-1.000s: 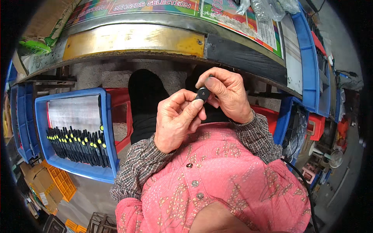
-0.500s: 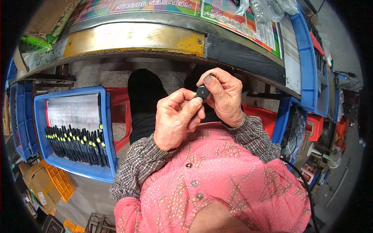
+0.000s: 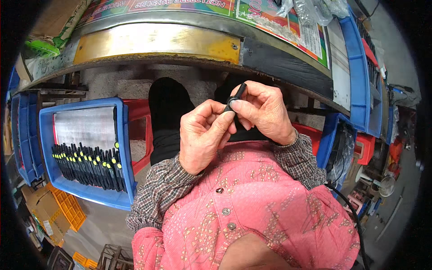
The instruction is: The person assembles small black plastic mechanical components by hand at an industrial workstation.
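Both hands met below the worktop (image 3: 157, 42) edge. Left hand (image 3: 204, 137) and right hand (image 3: 265, 110) each pinched the small black part (image 3: 236, 96). Blue tray (image 3: 123, 135) of black pieces sat left.

Fig.: your clothing & hands, seen from above.
You wear a pink quilted vest (image 3: 270, 211) w/ small pale leaf-like print & three round metal snap buttons down the front. Under it, a brown-grey checked shirt; its sleeves (image 3: 157, 189) end in gathered cuffs at both wrists. Left hand (image 3: 202, 135) & right hand (image 3: 265, 110) are bare, no gloves, no rings visible.
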`<state>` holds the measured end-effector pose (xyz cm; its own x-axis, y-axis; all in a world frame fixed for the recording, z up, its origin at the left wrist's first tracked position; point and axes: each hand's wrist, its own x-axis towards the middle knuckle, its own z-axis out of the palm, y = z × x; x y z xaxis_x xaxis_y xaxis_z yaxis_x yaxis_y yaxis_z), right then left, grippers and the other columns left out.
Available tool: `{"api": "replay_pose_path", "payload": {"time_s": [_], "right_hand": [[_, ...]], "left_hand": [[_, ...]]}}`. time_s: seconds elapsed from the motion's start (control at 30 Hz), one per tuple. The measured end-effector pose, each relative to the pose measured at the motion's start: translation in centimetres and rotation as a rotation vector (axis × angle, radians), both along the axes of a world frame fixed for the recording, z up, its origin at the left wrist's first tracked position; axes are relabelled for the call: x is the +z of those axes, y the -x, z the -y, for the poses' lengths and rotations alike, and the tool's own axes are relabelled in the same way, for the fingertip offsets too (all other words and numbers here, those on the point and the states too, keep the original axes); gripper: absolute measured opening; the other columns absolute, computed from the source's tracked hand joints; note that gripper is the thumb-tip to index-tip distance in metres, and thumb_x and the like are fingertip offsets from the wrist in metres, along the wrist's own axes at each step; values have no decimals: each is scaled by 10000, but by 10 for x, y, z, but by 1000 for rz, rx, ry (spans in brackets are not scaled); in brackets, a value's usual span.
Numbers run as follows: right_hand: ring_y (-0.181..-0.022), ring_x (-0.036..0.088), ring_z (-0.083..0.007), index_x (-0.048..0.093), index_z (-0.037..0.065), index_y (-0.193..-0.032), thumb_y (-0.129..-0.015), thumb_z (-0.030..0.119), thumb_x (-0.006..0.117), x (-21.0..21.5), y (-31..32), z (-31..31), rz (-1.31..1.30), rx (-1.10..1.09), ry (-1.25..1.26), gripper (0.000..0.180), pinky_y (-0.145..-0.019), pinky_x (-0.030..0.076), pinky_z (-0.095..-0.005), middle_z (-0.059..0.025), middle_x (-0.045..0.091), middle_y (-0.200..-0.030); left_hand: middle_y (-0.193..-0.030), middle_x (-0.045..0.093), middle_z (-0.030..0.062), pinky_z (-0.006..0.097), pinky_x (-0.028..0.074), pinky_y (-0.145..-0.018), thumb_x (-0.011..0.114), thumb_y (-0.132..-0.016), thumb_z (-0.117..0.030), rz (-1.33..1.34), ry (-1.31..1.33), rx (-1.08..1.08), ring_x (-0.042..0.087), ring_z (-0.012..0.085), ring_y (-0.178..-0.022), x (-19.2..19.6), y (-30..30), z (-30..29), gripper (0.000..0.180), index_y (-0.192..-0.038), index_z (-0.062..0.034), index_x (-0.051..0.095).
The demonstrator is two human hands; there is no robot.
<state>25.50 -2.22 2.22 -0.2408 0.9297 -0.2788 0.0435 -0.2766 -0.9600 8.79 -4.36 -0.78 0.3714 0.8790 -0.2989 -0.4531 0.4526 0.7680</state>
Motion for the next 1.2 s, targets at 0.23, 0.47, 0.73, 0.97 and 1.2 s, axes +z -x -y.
{"api": "replay_pose_path", "payload": {"time_s": [0.23, 0.47, 0.73, 0.97, 1.2], "right_hand": [[-555, 504, -14, 607, -14, -928, -900, 90, 646, -4, 3, 0, -30, -41, -15, 115, -458, 394, -170, 2, 603, -735], [-539, 495, -18, 614, -12, -896, -902, 96, 663, -12, 0, 1, -90, -42, -20, 119, -452, 384, -170, 4, 592, -717], [-521, 478, -26, 609, -2, -865, -911, 104, 655, -13, 2, 1, -192, -72, 24, 125, -444, 370, -178, 5, 570, -672], [-528, 481, -18, 604, 1, -842, -913, 106, 646, -7, 4, 1, -85, -64, 14, 133, -453, 381, -176, 12, 579, -695], [-559, 510, -13, 613, -15, -948, -905, 56, 627, -9, 8, 1, -1, -80, -8, 84, -472, 412, -166, 7, 596, -752]], "left_hand": [[-698, 613, 16, 152, 354, -440, 593, -947, -72, -67, -54, 36, 481, 11, -516, -3, -1, 0, 86, -942, 14, 595], [-695, 611, 13, 149, 354, -442, 592, -947, -73, -74, -51, 31, 483, 10, -518, -2, 0, -1, 83, -944, 10, 587], [-691, 610, 12, 150, 349, -434, 593, -947, -76, -52, -35, 43, 478, 8, -507, -1, 0, -1, 86, -932, 9, 584], [-691, 606, 6, 149, 344, -431, 595, -948, -83, -63, -42, 43, 474, 6, -505, -3, -1, -1, 91, -935, 7, 585], [-697, 604, 0, 147, 336, -430, 597, -948, -87, -106, -66, 71, 465, -1, -508, -7, -4, 3, 91, -941, 3, 585]]}}
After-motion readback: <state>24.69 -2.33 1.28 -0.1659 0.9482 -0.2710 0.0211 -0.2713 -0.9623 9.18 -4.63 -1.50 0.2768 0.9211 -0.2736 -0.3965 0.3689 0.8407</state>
